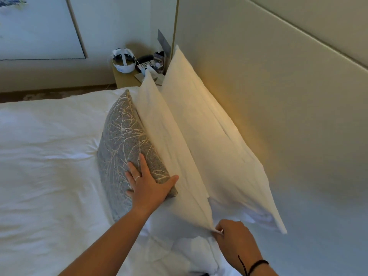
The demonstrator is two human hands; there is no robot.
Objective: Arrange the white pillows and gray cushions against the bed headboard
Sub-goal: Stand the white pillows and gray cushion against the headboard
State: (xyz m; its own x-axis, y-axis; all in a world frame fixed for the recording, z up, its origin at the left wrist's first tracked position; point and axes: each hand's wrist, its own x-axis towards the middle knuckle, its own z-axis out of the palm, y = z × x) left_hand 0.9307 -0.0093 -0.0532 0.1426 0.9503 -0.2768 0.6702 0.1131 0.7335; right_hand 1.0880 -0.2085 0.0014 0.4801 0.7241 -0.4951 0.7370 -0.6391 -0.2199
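— Two white pillows (215,144) stand on edge against the padded headboard (278,96); white duvet (45,156), bedside table (125,78) beyond.

— And the gray cushion (123,148)?

— Propped against the front pillow (169,156). Left hand (147,186) flat and spread on its face, not gripping. Right hand (237,240) pinches that front pillow's near corner.

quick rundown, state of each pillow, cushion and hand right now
back white pillow: upright, leaning on the headboard
front white pillow: upright against the back one, near corner pinched
gray cushion: on edge against the front pillow
left hand: open, flat on the cushion
right hand: pinching the pillow corner
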